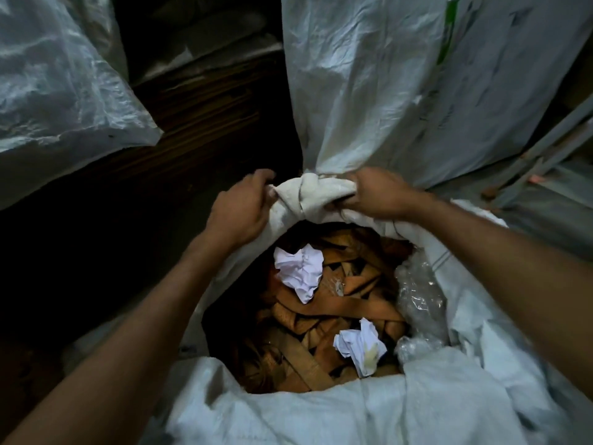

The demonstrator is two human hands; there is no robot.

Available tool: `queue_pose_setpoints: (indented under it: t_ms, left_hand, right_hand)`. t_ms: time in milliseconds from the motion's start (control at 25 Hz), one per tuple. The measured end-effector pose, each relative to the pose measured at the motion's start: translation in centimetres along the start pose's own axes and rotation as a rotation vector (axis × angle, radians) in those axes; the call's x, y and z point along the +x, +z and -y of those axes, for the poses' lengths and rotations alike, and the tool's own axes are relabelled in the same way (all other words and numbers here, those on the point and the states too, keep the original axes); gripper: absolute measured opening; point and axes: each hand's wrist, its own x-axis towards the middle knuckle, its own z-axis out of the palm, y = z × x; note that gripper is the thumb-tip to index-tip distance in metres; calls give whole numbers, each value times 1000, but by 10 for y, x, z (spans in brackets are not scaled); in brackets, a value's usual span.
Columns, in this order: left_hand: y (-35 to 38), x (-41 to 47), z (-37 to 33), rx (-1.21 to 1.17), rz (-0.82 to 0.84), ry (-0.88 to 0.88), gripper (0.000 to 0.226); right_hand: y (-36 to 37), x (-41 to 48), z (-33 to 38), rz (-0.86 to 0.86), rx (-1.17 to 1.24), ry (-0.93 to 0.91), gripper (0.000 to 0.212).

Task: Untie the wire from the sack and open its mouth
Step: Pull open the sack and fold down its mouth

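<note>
Both hands' fingertips are disappearing into the bunched rim of the sack [308,200]; any wire there is hiding in folds, and darkness is swallowing the floor.

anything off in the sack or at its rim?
Yes. The sack gapes open, yet its far rim is bunched tight, cinched by a thin tie, with left hand and right hand gripping either side. Among brown strips, two crumpled white papers look stray.
</note>
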Motion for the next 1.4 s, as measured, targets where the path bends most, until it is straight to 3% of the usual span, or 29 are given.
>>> queue_pose_setpoints:
  t_ms: [40, 120, 200, 320, 400, 480, 600, 680, 720, 760, 880, 960, 1040, 1160, 1280, 1360, 1400]
  left_hand:
    - [1, -5, -10, 153, -72, 128, 46]
    - [1, -8, -26, 267, -63, 362, 53]
    - [1, 3, -38, 228, 14, 383, 65]
    - [14, 24, -64, 263, 100, 327, 77]
    - [30, 36, -70, 313, 100, 309, 61]
    - [35, 45, -62, 200, 90, 223, 45]
    - [23, 59, -43, -315, 229, 31, 31]
    - [18, 63, -36, -746, 357, -143, 28]
    - [17, 63, -39, -821, 389, -199, 31]
    - [17, 63, -42, -771, 395, -202, 42]
    - [28, 58, -56, -39, 146, 38, 67]
    - [26, 47, -92, 152, -91, 395, 71]
    - [36, 50, -131, 273, -40, 584, 82]
    - [53, 61, -174, 375, 16, 535, 67]
    - [22, 87, -187, 335, 32, 590, 59]
    - [1, 112, -192, 199, 159, 564, 57]
    - [-3, 121, -194, 145, 257, 512, 62]
  right_hand:
    - [-8, 7, -6, 47, 163, -11, 68]
    - [-17, 7, -19, 156, 335, 7, 43]
    - [-19, 4, -28, 186, 431, -14, 15]
    - [-25, -7, -24, 160, 433, 38, 13]
    - [-26, -16, -17, 34, 104, 100, 43]
    - [-13, -48, -6, -167, -300, 226, 75]
    - [18, -114, 10, -186, -425, 391, 115]
    - [31, -129, 1, -178, -469, 435, 119]
    - [27, -123, -10, -212, -468, 423, 108]
    - [20, -113, -25, -248, -412, 405, 88]
    - [-8, -92, -73, -311, 87, 401, 32]
    - [-27, -92, -102, -306, 510, 415, 17]
    - [-37, -97, -120, -268, 824, 414, 9]
    - [-43, -110, -138, -144, 1132, 457, 18]
    - [-55, -112, -150, 7, 1324, 486, 29]
    - [-64, -101, -153, 26, 1302, 474, 42]
    - [-69, -94, -148, -25, 1181, 479, 49]
